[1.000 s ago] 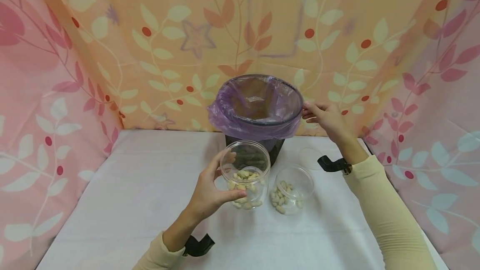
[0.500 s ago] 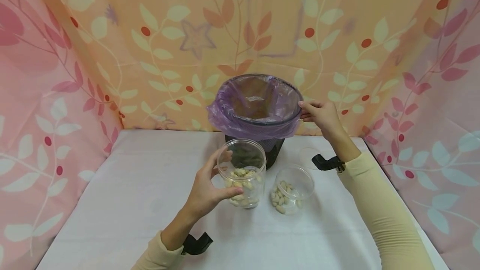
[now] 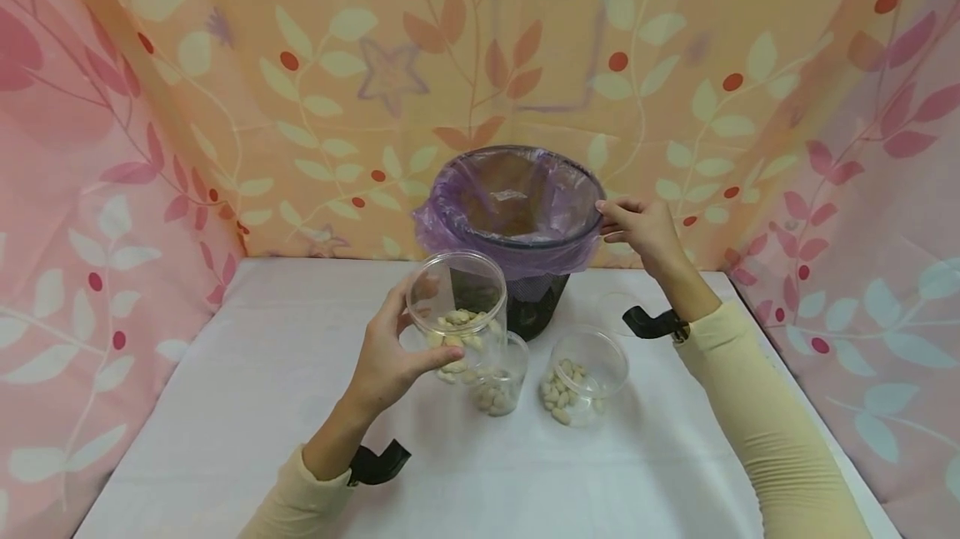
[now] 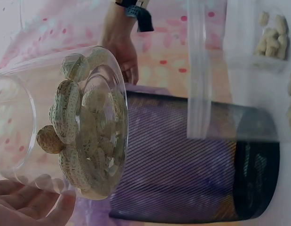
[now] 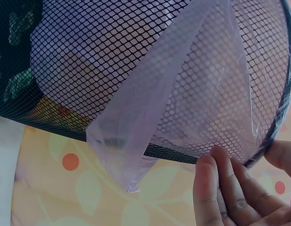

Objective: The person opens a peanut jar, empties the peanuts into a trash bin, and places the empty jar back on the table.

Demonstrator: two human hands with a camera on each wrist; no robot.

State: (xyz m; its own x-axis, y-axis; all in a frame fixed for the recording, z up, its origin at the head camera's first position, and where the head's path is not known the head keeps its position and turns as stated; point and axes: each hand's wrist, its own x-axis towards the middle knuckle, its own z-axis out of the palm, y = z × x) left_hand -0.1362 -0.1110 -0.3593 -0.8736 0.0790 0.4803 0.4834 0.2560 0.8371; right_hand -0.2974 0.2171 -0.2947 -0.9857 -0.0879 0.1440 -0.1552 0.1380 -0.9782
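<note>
My left hand (image 3: 386, 347) grips a clear plastic jar (image 3: 487, 339) around its side, thumb toward me. Unshelled peanuts (image 4: 65, 110) lie in the lower part of this jar, which is held up over the table. With thumb and fingertips, my right hand (image 3: 648, 235) pinches the right rim of a black mesh wastebasket (image 3: 536, 301). A thin purple bag (image 3: 442, 227) lines the basket and folds over its rim. Just below the held jar stands a smaller clear container (image 3: 517, 364) with peanuts in it, partly hidden by the jar.
Another clear tub (image 3: 611, 364) with peanuts stands to the right of the smaller container. A thin clear round lid (image 3: 617, 314) lies on the white tablecloth (image 3: 300, 356) near my right wrist. Patterned cloth (image 3: 330, 97) hangs behind and at both sides.
My left hand has lifted the jar up and to the left, uncovering the smaller container. My right hand has slid slightly left on the basket rim.
</note>
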